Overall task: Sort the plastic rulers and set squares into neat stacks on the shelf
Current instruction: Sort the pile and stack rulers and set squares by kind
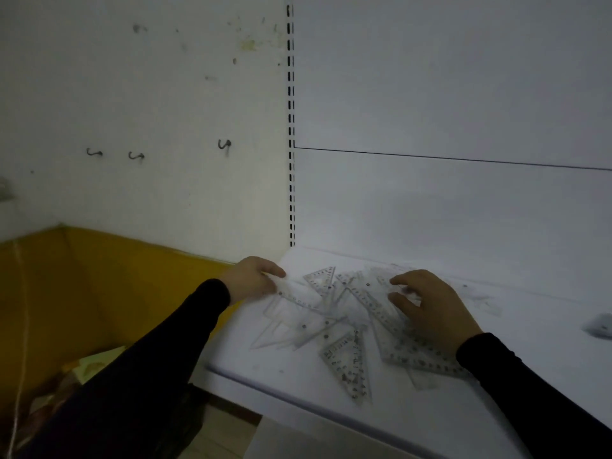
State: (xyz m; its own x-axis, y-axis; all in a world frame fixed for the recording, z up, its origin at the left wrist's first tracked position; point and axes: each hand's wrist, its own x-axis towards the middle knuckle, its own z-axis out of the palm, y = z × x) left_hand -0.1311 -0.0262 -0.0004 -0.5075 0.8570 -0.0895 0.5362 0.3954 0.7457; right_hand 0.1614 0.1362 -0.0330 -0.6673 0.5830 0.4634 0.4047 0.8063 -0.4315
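Several clear plastic rulers and set squares lie in a loose heap (344,313) on the white shelf (430,425). My left hand (253,278) is at the heap's left edge and pinches the end of a clear ruler (298,298) between thumb and fingers. My right hand (427,306) rests on the right side of the heap, its fingers bent down onto a long clear ruler (414,352). A small set square (323,278) lies at the back of the heap, and another set square (347,362) lies near the shelf's front edge.
A slotted upright (290,127) runs up the shelf's back left corner. Left of the shelf stands a yellow box (99,279) with items inside, below a marked wall with small hooks (135,156). A small grey object (599,326) lies at the shelf's far right.
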